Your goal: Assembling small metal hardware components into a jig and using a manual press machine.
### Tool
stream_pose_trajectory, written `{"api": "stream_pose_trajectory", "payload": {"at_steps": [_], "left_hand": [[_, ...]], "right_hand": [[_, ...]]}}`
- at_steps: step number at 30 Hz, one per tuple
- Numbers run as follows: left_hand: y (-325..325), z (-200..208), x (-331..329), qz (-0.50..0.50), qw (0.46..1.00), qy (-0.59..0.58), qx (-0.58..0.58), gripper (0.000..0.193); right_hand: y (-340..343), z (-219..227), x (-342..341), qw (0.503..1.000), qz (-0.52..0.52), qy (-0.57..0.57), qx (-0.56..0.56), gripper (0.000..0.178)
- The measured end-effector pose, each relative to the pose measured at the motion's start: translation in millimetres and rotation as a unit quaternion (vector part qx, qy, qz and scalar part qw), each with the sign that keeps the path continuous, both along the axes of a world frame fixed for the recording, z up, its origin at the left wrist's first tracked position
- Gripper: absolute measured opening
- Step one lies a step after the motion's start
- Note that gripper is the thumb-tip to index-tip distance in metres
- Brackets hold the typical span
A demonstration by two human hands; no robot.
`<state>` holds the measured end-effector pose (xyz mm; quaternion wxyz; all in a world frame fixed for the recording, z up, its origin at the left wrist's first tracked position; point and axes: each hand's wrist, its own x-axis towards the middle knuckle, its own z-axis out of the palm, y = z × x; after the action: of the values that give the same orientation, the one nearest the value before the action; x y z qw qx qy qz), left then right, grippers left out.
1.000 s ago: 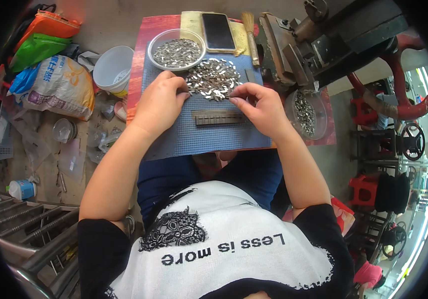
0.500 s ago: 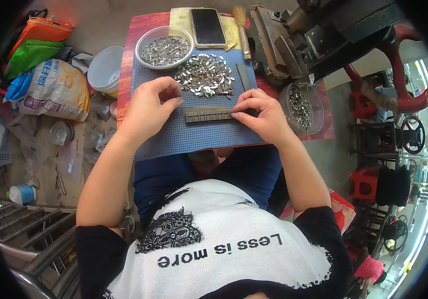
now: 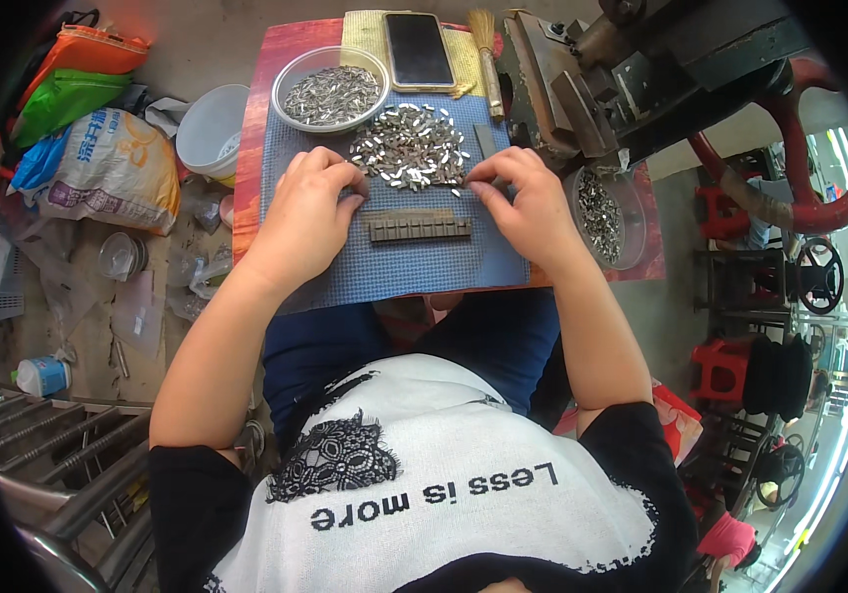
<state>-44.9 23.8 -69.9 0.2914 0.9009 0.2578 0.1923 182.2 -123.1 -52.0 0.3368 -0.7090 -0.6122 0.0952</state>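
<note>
A dark slotted metal block [image 3: 420, 229] lies on the blue textured mat [image 3: 424, 275] in front of me. Behind it is spread a pile of small shiny metal pieces [image 3: 409, 148]. My left hand [image 3: 310, 210] is at the pile's left front edge, its thumb and curled fingers brought close together. At the pile's right edge my right hand [image 3: 526, 203] has thumb and forefinger in a pinch, beside a few loose pieces. Whatever either pinch holds is too small to make out. Neither hand touches the block.
A clear round tub [image 3: 281, 99] of metal pins stands behind the pile, with a phone [image 3: 419, 49] and a small brush [image 3: 488, 64] farther back. A flat grey bar [image 3: 484, 138] lies near my right hand. A heavy machine [image 3: 582, 109] and another tub of pieces [image 3: 632, 232] flank the right side.
My right hand has moved away from the block's right end, back to the pile's right edge. My left hand has shifted slightly, its fingers curling closer together. The block stays put.
</note>
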Motion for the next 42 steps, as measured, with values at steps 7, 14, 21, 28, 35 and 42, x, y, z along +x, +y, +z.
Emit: {"api": "stream_pose_trajectory", "payload": {"at_steps": [7,14,21,28,35,42], "left_hand": [[-0.7,4.5,3.6,0.012,0.999,0.02,-0.027,0.014],[-3.5,14.0,1.2,0.008,0.988,0.011,-0.153,0.014],[-8.0,14.2,-1.5,-0.049,0.994,0.017,-0.097,0.014],[-7.0,29.3,3.2,-0.01,0.956,0.092,-0.279,0.02],[-19.2,15.6,-7.2,-0.04,0.996,0.029,-0.07,0.027],[-10.4,22.5,2.1,-0.03,0.996,0.021,-0.086,0.022]], "right_hand": [[5.6,0.1,-3.3,0.997,-0.008,-0.042,-0.07,0.014],[1.6,2.1,-1.5,0.997,0.065,-0.011,-0.036,0.013],[-7.8,12.9,-9.6,0.986,0.153,-0.036,-0.06,0.015],[-8.8,12.1,-17.1,0.983,0.138,-0.091,-0.08,0.012],[5.7,2.9,-18.6,0.997,0.075,-0.005,-0.002,0.009],[27.8,-13.7,-13.7,0.991,0.07,-0.103,0.046,0.009]]}}
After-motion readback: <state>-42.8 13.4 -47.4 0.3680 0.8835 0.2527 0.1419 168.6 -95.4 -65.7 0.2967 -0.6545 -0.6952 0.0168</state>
